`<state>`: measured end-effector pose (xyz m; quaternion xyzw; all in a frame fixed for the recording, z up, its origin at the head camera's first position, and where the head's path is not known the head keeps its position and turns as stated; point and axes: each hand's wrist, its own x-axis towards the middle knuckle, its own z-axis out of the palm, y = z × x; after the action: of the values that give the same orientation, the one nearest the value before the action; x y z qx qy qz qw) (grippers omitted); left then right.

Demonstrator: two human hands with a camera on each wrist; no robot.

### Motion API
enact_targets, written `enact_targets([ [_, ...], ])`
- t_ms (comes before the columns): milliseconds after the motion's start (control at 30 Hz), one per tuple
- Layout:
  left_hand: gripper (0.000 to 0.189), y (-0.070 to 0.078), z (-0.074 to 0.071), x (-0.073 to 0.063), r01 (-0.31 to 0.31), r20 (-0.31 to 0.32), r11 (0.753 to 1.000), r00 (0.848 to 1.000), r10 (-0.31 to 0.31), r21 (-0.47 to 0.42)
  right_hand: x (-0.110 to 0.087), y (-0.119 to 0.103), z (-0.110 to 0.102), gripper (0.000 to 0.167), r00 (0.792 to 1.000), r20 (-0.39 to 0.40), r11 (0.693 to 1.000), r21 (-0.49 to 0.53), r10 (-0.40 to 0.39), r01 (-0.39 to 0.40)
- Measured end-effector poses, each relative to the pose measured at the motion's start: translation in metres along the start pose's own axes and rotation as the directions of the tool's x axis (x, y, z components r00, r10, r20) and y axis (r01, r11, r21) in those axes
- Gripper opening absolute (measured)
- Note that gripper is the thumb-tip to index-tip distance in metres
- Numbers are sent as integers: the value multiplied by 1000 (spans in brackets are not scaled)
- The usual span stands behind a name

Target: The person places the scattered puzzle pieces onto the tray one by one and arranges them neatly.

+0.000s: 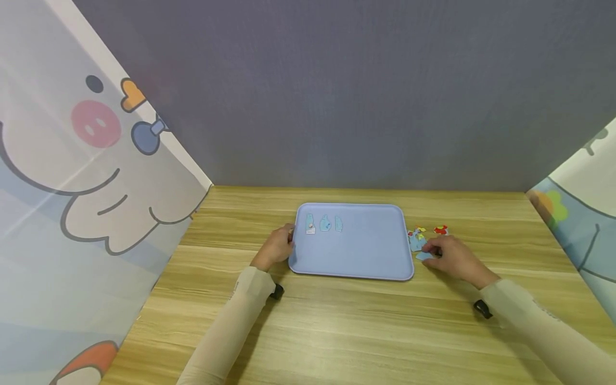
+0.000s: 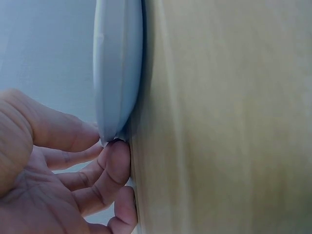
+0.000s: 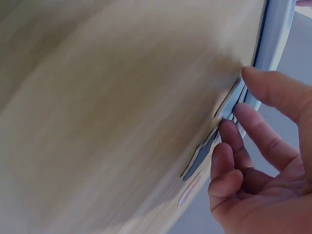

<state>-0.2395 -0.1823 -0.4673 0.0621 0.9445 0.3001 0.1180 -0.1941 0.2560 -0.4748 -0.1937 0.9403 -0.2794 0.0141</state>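
A pale blue rectangular tray lies on the wooden table. Its left rim is pinched between thumb and fingertips of my left hand, as the left wrist view confirms. To the right of the tray, my right hand has its thumb and index finger at opposite edges of a flat light blue puzzle piece on the table. Just behind it lies a small cluster of blue, yellow and red pieces. Inside the tray, three light blue pieces stand in a row at the upper left.
A separate red piece lies behind my right hand. The wooden table runs back to a grey upright panel. Cartoon-printed walls flank both sides.
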Motion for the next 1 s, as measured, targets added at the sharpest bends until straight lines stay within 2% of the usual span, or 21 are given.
enact_targets([
  [367, 50, -2, 1, 2, -10, 4, 1000, 1000, 10, 13, 2, -3, 5, 14, 997, -48, 998, -10, 67, -67],
  [567, 50, -3, 2, 4, -1, 7, 1000, 1000, 1, 6, 2, -4, 6, 18, 993, -51, 994, -23, 105, -107],
  [1000, 50, -3, 2, 4, -1, 6, 1000, 1000, 1, 13, 2, -11, -14, 15, 986, -53, 987, 12, 159, -158],
])
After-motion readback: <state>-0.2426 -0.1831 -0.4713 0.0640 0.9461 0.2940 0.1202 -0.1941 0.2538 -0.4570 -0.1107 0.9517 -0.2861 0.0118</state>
